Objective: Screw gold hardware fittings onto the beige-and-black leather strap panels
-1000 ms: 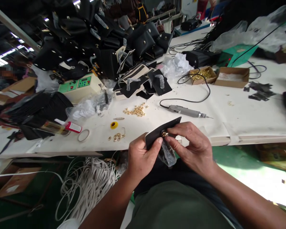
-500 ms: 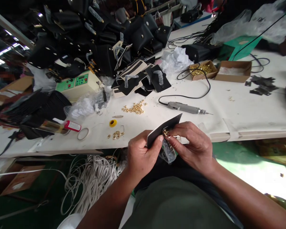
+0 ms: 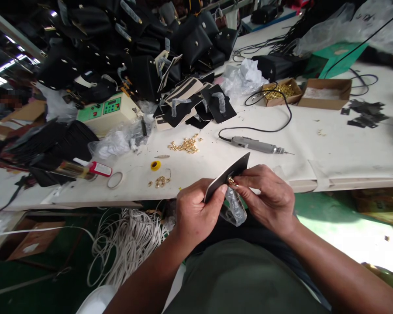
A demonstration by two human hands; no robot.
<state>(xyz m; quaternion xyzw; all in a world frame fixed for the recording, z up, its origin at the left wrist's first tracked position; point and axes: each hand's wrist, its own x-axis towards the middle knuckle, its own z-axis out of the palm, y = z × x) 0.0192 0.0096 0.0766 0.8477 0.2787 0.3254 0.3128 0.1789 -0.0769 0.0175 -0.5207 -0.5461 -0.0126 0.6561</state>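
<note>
I hold a flat black leather piece (image 3: 227,174) just above the table's front edge. My left hand (image 3: 196,213) grips its lower end, thumb pressed on the face. My right hand (image 3: 265,198) pinches a small gold metal fitting (image 3: 232,181) against the piece. A clear plastic wrap (image 3: 234,209) hangs from the piece between my hands. Loose gold fittings (image 3: 185,145) lie in a pile on the white table (image 3: 330,152), and a smaller cluster of gold fittings (image 3: 160,181) sits nearer to me.
An electric screwdriver (image 3: 257,146) with a black cord lies just beyond my hands. A green-panelled control box (image 3: 106,112), black bags (image 3: 144,48), cardboard boxes (image 3: 324,93), a tape ring (image 3: 115,179), a yellow spool (image 3: 156,165) and a glue tube (image 3: 85,168) crowd the table. White cord coils (image 3: 127,240) lie underneath.
The view has tipped slightly downward. Both hands keep hold of the black piece, which has tilted a little more upright; my right fingers have shifted on the gold fitting.
</note>
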